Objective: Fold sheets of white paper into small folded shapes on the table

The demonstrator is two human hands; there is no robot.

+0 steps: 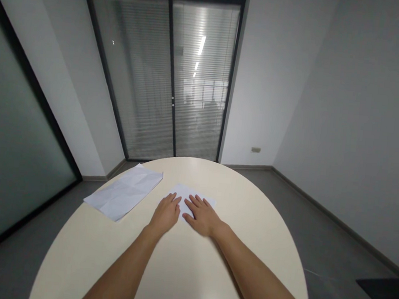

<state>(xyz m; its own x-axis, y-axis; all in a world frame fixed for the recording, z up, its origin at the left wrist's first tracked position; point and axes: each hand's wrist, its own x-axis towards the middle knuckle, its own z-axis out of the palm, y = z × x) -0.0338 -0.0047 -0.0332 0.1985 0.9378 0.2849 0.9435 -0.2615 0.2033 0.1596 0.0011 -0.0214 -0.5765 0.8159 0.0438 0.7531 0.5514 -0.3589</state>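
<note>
Both my hands lie flat on a small folded white paper (183, 192) near the middle of a round cream table (182, 269). My left hand (166, 212) rests palm down on the paper's left part, fingers stretched out. My right hand (202, 213) rests palm down on its right part, fingers spread and pointing up-left. The hands hide most of the paper; only its far edge and right corner show. Neither hand grips anything.
A larger creased white sheet (124, 192) lies unfolded on the table to the left, reaching its far-left edge. Beyond the table are a grey floor, white walls and glass doors with blinds (167, 77). A dark object (386, 291) sits at the lower right.
</note>
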